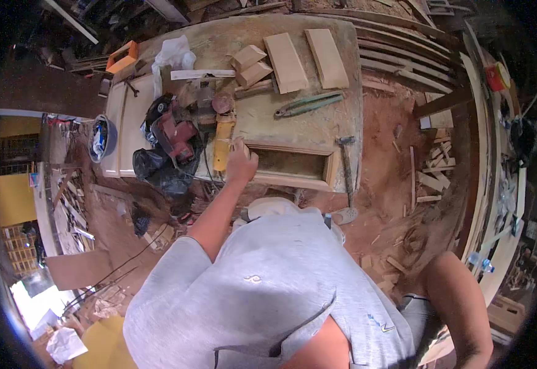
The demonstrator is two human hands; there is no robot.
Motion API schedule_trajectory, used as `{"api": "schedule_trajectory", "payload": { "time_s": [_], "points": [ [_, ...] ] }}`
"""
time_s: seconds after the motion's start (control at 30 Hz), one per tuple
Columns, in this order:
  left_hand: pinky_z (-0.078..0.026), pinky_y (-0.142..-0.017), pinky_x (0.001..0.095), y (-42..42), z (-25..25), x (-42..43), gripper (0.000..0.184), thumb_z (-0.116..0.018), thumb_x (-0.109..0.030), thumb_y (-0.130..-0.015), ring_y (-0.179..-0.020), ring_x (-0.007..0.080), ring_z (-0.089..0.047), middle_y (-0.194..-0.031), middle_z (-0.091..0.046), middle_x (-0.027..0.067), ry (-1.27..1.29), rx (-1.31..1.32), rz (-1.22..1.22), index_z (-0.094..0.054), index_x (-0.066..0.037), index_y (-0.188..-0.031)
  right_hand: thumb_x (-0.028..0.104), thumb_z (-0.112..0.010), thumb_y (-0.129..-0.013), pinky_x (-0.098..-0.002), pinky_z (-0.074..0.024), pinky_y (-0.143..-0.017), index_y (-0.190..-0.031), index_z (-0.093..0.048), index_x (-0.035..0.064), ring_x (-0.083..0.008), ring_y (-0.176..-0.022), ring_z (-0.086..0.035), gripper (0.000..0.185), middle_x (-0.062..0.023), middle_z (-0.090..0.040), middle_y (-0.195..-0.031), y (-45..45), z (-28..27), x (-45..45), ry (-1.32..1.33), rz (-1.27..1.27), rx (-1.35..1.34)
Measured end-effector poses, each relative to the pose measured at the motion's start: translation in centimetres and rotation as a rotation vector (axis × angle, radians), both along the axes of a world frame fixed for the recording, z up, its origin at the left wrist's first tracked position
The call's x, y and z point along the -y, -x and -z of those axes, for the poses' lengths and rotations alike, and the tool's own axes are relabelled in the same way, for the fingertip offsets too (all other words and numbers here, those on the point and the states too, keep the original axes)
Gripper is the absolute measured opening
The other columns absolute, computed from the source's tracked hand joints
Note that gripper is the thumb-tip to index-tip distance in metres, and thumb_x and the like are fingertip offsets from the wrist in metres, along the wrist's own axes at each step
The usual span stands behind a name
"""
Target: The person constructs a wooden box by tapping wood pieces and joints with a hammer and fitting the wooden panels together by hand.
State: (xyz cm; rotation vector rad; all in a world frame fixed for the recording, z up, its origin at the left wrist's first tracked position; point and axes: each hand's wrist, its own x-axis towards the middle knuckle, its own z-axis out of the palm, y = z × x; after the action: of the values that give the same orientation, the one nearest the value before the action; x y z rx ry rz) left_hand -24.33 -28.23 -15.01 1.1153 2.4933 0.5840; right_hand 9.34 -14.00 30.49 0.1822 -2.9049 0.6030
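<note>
My left hand [242,163] is at the left end of a rectangular wooden frame [293,180], its fingers closed over that end. The frame lies flat near the worktable's front edge, and part of its left side is hidden under the hand. Just left of my fingers is a yellow tool body [223,142], close to the hand. A hammer [346,161] rests on the table's right edge, handle hanging toward me. My right arm is bent at the lower right, and its hand is out of view.
The worktable [256,126] also bears a red power tool [177,136], black plastic bags [151,165], bevelled wood blocks [285,61], green-handled pliers-like tool [308,104] and an orange box [122,56]. Long boards [404,58] lie right; wood offcuts [434,166] cover the floor.
</note>
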Motion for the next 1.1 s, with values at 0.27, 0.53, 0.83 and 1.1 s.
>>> {"api": "schedule_trajectory", "payload": {
  "time_s": [0.27,0.53,0.83,1.1],
  "points": [
    [-0.053,-0.097,0.0584,0.1,0.2,0.0,0.072,-0.069,-0.026,-0.089,-0.113,0.0513,-0.064,-0.122,-0.066,0.0332,-0.073,-0.055,-0.021,-0.039,-0.009,-0.153,0.018,-0.079,-0.089,-0.0382,-0.0542,-0.082,-0.117,-0.075,-0.0006,-0.0197,-0.086,-0.070,0.034,-0.0116,-0.073,-0.103,2.2,-0.2,0.6,-0.006,-0.149,0.118],
    [-0.054,-0.092,0.0600,-0.3,-0.4,-0.6,0.068,-0.069,-0.026,-0.089,-0.108,0.0515,-0.067,-0.115,-0.069,0.0321,0.009,0.015,-0.073,-0.042,-0.011,-0.150,0.020,-0.079,-0.089,-0.0381,-0.0535,-0.078,-0.114,-0.075,-0.0007,-0.0207,-0.082,-0.070,0.033,-0.0126,-0.072,-0.097,0.4,-0.5,1.0,0.013,-0.185,0.134],
    [-0.055,-0.094,0.0541,1.4,4.3,1.1,0.061,-0.071,-0.028,-0.089,-0.111,0.0456,-0.069,-0.121,-0.070,0.0231,-0.271,-0.111,-0.090,-0.050,-0.009,-0.143,0.023,-0.080,-0.090,-0.0380,-0.0527,-0.072,-0.110,-0.074,-0.0008,-0.0220,-0.078,-0.070,0.032,-0.0137,-0.071,-0.091,-6.0,-1.5,2.0,0.034,-0.231,0.112],
    [-0.056,-0.089,0.0462,-5.6,-2.4,5.3,0.036,-0.069,-0.026,-0.097,-0.104,0.0334,-0.073,-0.120,-0.070,0.0189,-0.307,-0.117,-0.480,-0.065,-0.001,-0.122,0.025,-0.081,-0.090,-0.0379,-0.0520,-0.068,-0.107,-0.074,-0.0008,-0.0230,-0.074,-0.070,0.032,-0.0147,-0.070,-0.085,-14.7,-2.5,1.0,0.160,-0.290,0.090]
  ]
}}
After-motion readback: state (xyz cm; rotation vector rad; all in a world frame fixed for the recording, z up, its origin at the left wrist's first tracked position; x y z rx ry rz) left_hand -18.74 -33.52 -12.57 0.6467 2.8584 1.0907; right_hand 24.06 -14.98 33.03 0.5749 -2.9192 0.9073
